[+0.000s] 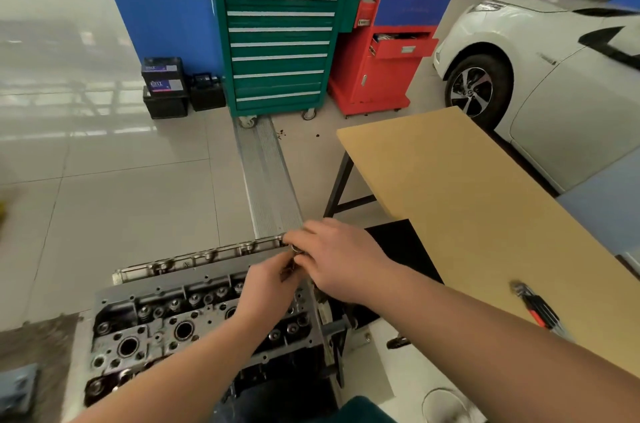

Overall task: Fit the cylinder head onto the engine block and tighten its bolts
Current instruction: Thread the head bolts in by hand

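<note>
Fingers of the left hand [268, 279] and right hand [334, 258] curl together around a small metal part [297, 248] (a bolt or socket, too hidden to tell) at the far right corner of the cylinder head [194, 322]. The head lies flat on the block, its long axis running from near left to far right. Both hands sit directly above that corner, the right nearer its edge.

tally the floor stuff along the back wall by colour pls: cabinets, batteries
Green tool cabinet: 1
Red tool cabinet: 1
Black batteries: 3, two of them stacked
Total: 5
</note>
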`<state>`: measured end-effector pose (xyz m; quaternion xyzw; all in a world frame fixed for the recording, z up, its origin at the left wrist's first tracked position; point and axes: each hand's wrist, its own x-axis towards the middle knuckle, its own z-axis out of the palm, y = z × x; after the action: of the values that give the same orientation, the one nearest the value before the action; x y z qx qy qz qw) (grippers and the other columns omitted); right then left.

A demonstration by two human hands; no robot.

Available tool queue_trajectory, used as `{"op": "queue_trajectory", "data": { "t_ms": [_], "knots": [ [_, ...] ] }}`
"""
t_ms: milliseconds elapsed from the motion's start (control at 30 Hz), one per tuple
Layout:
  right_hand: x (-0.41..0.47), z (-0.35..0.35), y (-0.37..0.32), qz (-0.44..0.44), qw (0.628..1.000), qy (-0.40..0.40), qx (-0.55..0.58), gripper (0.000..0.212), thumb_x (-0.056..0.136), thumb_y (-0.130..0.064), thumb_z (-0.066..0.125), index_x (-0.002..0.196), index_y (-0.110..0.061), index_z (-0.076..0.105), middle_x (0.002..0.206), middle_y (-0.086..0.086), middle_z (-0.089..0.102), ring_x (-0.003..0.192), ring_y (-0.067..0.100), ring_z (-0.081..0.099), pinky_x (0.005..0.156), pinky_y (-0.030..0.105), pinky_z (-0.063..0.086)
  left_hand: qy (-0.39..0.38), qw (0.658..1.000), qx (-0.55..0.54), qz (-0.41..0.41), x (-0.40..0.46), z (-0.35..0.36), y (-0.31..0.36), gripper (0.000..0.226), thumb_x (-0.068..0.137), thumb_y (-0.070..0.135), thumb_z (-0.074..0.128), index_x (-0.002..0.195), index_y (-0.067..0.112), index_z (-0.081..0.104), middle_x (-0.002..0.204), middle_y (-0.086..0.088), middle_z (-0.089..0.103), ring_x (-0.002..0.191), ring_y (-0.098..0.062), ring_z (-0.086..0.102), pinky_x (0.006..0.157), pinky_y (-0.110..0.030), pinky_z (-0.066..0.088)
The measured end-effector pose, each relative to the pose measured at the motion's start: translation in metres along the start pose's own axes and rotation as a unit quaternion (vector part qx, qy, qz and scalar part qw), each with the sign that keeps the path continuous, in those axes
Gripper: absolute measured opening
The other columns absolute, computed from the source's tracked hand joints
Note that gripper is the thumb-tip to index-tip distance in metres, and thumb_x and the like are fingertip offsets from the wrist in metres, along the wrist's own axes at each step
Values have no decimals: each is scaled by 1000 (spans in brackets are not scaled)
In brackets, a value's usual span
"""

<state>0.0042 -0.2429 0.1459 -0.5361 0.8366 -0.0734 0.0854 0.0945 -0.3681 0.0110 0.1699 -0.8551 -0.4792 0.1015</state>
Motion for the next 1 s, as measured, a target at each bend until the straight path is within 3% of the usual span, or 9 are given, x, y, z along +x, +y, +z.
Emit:
{"op": "queue_trajectory", "data": {
  "t_ms": [133, 233, 367, 467, 567, 667, 733, 867, 1000],
  "knots": [
    [1, -3, 6, -52, 998, -14, -16, 19, 101, -17, 57, 119, -22, 56, 107, -3, 59, 97, 18, 51, 77, 36, 48, -23, 998, 48, 30, 7, 2, -2, 29, 98, 21, 66, 92, 48, 56, 78, 28, 63, 79, 7, 63, 62, -9, 44],
    [-1, 3, 2, -19, 1000, 11, -16, 14, 104, -30, 52, 112, -19, 53, 99, 0, 62, 90, 22, 57, 71, 38, 48, -103, 990, 48, 79, 20, -14, -3, 39, 94, 18, 64, 83, 54, 53, 74, 29, 63, 75, 7, 62, 62, -9, 45],
    [0, 14, -15, 88, 995, 37, 27, 28, 104, -43, 49, 113, -17, 53, 99, 3, 66, 85, 26, 62, 69, 40, 49, -244, 963, 73, 94, 40, -44, 8, 22, 79, 42, 46, 72, 60, 55, 76, 35, 63, 67, 9, 61, 62, -7, 45],
    [4, 12, -18, 126, 989, 49, 64, 28, 105, -44, 48, 117, -21, 56, 103, -1, 67, 89, 22, 63, 73, 39, 52, -222, 967, 74, 99, 41, -45, 3, 20, 79, 48, 50, 81, 67, 56, 85, 43, 63, 78, 15, 63, 68, -2, 44],
    [8, 7, -15, 124, 990, 36, 48, 24, 105, -44, 48, 115, -23, 55, 101, -2, 67, 87, 22, 61, 67, 39, 50, -159, 983, 52, 76, 26, -34, -6, 20, 79, 48, 65, 92, 62, 60, 97, 44, 64, 90, 16, 63, 76, -1, 46],
    [8, 3, -12, 75, 997, -1, -1, 20, 106, -42, 46, 106, -22, 49, 97, 0, 62, 85, 23, 55, 63, 38, 41, -101, 989, 81, 66, 16, -18, -10, 23, 88, 30, 72, 99, 49, 66, 87, 38, 66, 87, 13, 62, 74, -3, 46],
    [7, 2, -10, 57, 998, -10, -8, 19, 106, -40, 46, 104, -21, 45, 92, -1, 56, 81, 20, 49, 63, 37, 38, -102, 988, 94, 75, 19, -15, -9, 25, 92, 23, 70, 101, 46, 68, 89, 37, 65, 87, 7, 63, 71, -6, 43],
    [7, 5, -17, 83, 996, 16, 5, 26, 106, -44, 46, 105, -18, 47, 90, 2, 62, 74, 21, 51, 61, 36, 39, -156, 976, 109, 107, 28, -33, -1, 56, 89, 21, 59, 84, 76, 50, 87, 55, 54, 84, 22, 57, 61, -7, 42],
    [8, -14, -29, 74, 994, 72, 29, 23, 105, -45, 49, 105, -22, 49, 86, -3, 61, 73, 18, 56, 58, 33, 44, -129, 982, 58, 128, 30, -52, 16, 76, 87, -2, 66, 85, 73, 56, 89, 54, 57, 82, 25, 59, 66, 0, 45]
  ]
}}
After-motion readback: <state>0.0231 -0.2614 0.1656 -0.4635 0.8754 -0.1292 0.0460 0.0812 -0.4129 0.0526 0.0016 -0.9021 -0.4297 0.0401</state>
